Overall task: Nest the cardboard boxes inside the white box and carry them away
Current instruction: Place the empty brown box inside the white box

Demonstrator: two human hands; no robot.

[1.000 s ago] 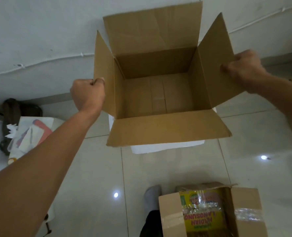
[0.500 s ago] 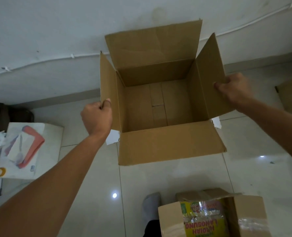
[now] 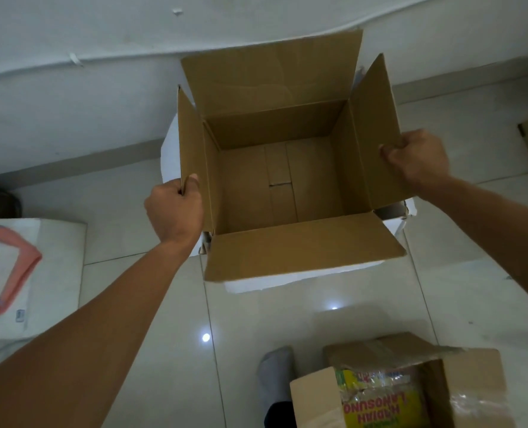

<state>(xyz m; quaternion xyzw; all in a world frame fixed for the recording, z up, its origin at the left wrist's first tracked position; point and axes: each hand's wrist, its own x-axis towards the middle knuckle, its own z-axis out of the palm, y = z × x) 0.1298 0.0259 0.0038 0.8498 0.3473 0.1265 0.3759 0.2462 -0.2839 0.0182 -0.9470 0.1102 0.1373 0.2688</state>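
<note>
The open cardboard box (image 3: 282, 180) sits directly over the white box (image 3: 302, 281), whose rim shows at left, right and front, so the way in is straight down; left hand (image 3: 174, 208) pinches the left flap, right hand (image 3: 417, 160) the right flap, fingers closed on cardboard; a second box (image 3: 411, 390) of packets waits near the foot, clear of the path.

Head view looks steeply down, close over floor (image 3: 151, 304).
</note>
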